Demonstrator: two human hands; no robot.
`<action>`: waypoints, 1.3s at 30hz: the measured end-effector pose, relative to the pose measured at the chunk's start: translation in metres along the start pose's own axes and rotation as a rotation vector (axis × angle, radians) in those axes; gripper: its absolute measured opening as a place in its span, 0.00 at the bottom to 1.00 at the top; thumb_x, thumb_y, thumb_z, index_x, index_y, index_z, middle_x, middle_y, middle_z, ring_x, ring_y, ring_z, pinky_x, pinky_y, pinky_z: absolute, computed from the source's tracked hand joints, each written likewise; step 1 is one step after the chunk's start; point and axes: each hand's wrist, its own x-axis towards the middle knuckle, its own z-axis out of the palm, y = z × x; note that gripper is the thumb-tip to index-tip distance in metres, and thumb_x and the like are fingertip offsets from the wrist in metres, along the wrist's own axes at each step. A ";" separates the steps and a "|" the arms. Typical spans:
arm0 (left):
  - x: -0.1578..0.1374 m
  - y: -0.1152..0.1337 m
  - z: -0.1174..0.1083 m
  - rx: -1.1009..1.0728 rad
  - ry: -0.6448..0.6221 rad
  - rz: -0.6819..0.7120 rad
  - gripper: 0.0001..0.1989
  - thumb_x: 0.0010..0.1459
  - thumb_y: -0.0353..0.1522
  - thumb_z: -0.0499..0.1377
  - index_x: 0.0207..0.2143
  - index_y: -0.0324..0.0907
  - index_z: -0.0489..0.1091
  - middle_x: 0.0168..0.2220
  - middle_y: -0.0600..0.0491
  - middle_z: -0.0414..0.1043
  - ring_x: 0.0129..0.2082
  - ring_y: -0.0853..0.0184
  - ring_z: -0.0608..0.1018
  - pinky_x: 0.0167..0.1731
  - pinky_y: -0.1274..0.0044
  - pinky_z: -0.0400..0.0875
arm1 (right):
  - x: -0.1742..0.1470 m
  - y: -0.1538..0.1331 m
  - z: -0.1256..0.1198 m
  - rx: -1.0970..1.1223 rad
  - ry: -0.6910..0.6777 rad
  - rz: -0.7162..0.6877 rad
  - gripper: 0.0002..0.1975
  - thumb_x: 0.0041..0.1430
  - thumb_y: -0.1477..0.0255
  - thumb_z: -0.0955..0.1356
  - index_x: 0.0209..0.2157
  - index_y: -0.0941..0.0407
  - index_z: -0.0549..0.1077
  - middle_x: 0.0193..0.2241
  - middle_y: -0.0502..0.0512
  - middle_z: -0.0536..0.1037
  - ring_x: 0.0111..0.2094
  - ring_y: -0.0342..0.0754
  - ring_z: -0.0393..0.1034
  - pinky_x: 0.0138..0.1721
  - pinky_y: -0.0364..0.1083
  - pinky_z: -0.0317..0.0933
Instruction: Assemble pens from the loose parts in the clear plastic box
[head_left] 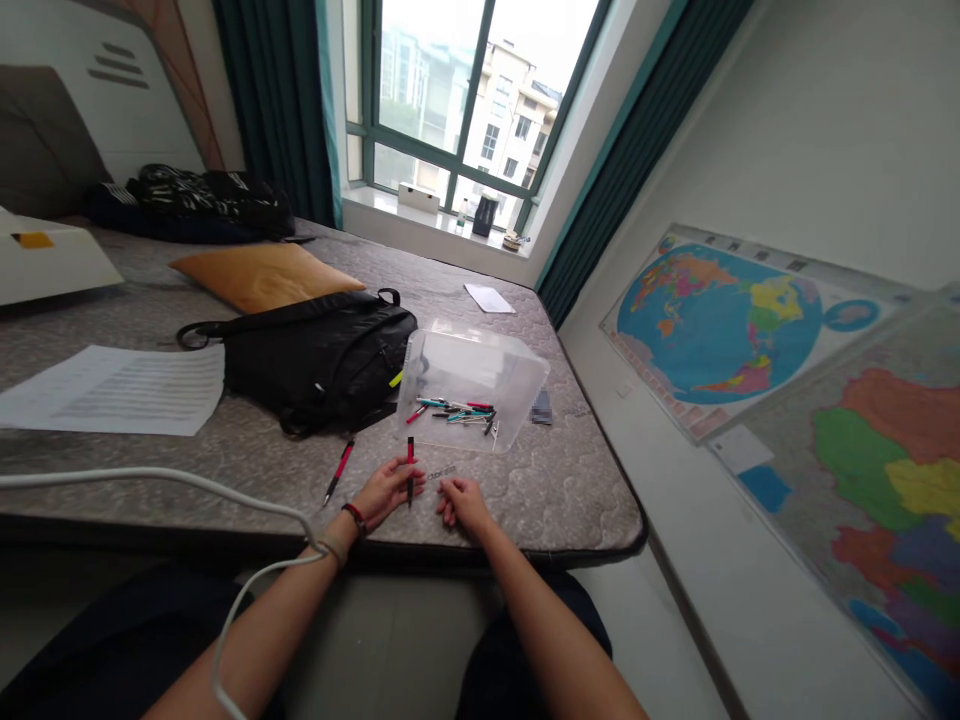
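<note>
The left hand (386,488) grasps 1 red-and-black pen (410,452) above the mattress (589,500), near its front edge. The right hand (463,503) is loosely curled beside it; I cannot tell whether it holds anything. Beyond, a clear bin (529,385) containing pens (465,412) stands near a black backpack (315,360).

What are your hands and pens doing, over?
Left hand holding red-and-black pen. Right hand loosely curled, nothing visible in it. More pens in clear bin. White cable crossing left forearm.
</note>
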 end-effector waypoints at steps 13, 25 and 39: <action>-0.001 0.000 -0.005 -0.157 -0.069 0.049 0.13 0.58 0.38 0.61 0.43 0.43 0.66 0.21 0.61 0.63 0.16 0.76 0.64 0.23 0.79 0.67 | -0.003 -0.004 0.007 -0.069 0.051 0.007 0.21 0.55 0.51 0.65 0.30 0.57 0.67 0.18 0.47 0.73 0.11 0.38 0.61 0.11 0.37 0.53; -0.005 -0.002 0.006 -0.117 -0.005 0.100 0.18 0.52 0.46 0.64 0.35 0.43 0.65 0.16 0.66 0.54 0.12 0.79 0.54 0.18 0.82 0.58 | 0.076 -0.097 -0.055 -0.761 0.186 -0.003 0.13 0.64 0.66 0.64 0.28 0.58 0.70 0.23 0.53 0.77 0.16 0.39 0.66 0.18 0.38 0.58; -0.001 0.001 0.005 -0.184 -0.009 0.061 0.17 0.55 0.46 0.62 0.36 0.43 0.68 0.17 0.63 0.55 0.15 0.77 0.54 0.19 0.80 0.59 | 0.174 -0.152 -0.058 -1.430 0.067 -0.224 0.17 0.55 0.82 0.64 0.44 0.55 0.75 0.47 0.60 0.76 0.47 0.51 0.70 0.45 0.44 0.59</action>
